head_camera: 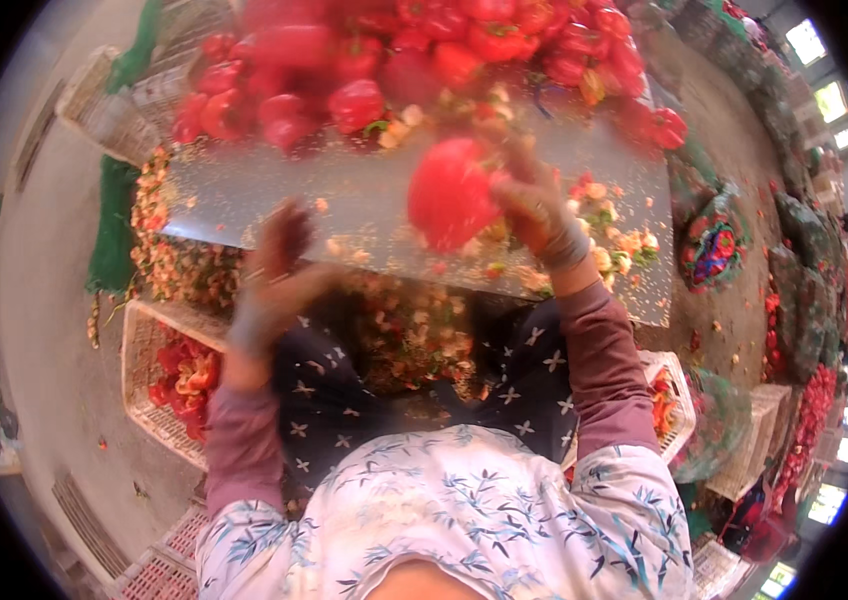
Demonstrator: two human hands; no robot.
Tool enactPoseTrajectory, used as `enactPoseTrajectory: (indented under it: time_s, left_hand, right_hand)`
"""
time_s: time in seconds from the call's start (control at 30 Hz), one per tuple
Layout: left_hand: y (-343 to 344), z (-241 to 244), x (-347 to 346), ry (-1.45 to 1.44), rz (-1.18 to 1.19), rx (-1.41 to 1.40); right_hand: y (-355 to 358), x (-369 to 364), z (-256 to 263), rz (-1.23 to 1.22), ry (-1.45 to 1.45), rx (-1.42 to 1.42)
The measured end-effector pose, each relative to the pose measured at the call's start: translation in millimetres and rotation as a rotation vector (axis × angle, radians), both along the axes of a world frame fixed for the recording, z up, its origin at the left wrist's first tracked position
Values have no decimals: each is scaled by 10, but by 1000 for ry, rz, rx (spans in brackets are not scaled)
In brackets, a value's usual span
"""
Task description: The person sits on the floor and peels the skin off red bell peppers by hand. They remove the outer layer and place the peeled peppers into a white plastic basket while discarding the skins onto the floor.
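Observation:
My right hand (536, 202), in a soiled glove or wrap to the wrist, is blurred at the right side of a red bell pepper (450, 193) over the metal tabletop (259, 176). My left hand (281, 274) hangs over the table's near edge with its fingers spread and no pepper visible in it; it is blurred too. A heap of red bell peppers (356, 105) covers the far side of the table. Pale pepper cores (604, 259) and many seeds lie on the metal, mostly at the right.
A plastic crate (169, 435) with opened red peppers (188, 375) stands at my left, another crate (683, 427) at my right. Pepper cores (424, 337) lie piled below the table between my knees. Full mesh sacks (716, 244) stand on the floor to the right.

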State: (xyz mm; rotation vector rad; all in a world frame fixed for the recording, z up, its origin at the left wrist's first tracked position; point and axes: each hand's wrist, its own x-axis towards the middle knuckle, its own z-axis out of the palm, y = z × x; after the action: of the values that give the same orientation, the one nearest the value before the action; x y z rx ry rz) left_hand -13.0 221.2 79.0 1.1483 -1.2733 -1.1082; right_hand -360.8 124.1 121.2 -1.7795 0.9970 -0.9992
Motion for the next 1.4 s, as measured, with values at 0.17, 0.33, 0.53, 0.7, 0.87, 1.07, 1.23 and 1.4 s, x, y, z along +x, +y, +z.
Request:
enactPoseTrajectory:
  time_s: [0.17,0.33,0.53,0.7,0.87,1.07,1.23,1.4]
  left_hand:
    - [-501,77,-562,157,-341,76]
    - [-658,-338,-502,129,-301,92]
    - [-920,-402,-532,-201,85,-189]
    - [-871,-238,-603,-154,306,-233]
    - [-818,-508,-321,301,264,-74]
    - [-841,-521,121,-350,314,-554]
    - [-834,-475,87,37,167,-326]
    - [-729,-327,-226,-333,82,-441]
  right_hand:
    - [131,571,-224,312,-20,174]
    - [174,698,-641,246,-235,479]
    - [103,968,-632,-205,-178,148]
    - [-34,1069,-915,-185,-86,-60]
    - [-168,1342,-611,-441,-296,351]
    - [-381,1211,-895,-813,566,-98]
    - [-254,1245,-736,-507,317,-430]
    - [-127,1297,-555,219,28,-348]
